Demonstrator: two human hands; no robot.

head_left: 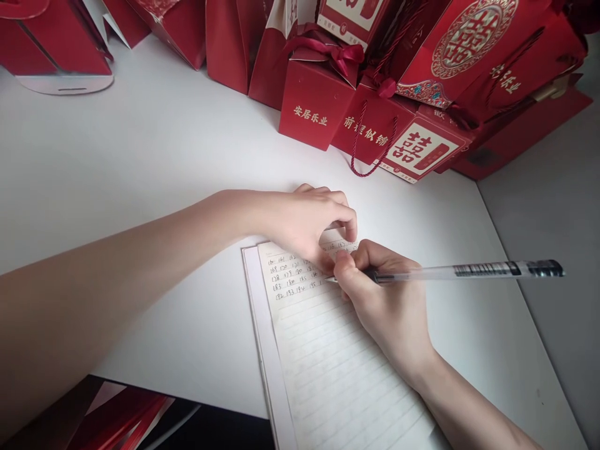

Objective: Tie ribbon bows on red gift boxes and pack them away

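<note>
A lined notebook (328, 350) lies open on the white table, with several rows of handwritten numbers at the top of its page. My right hand (389, 300) is closed around a clear-barrelled pen (450, 272), whose tip meets the page by the lowest rows of numbers. The pen's black cap end points off to the right. Across the notebook's top edge rests my left hand (309, 215), palm down, its fingers bent and its thumb on the page, with a gap between thumb and forefinger. The two hands are close together and cover part of the writing.
Red gift boxes (316, 103) with gold lettering, ribbons and cord handles line the back of the white table (154, 144). A grey wall (539, 206) borders the right side. Below the front edge, red items (117, 419) and a pale cable (173, 425) show.
</note>
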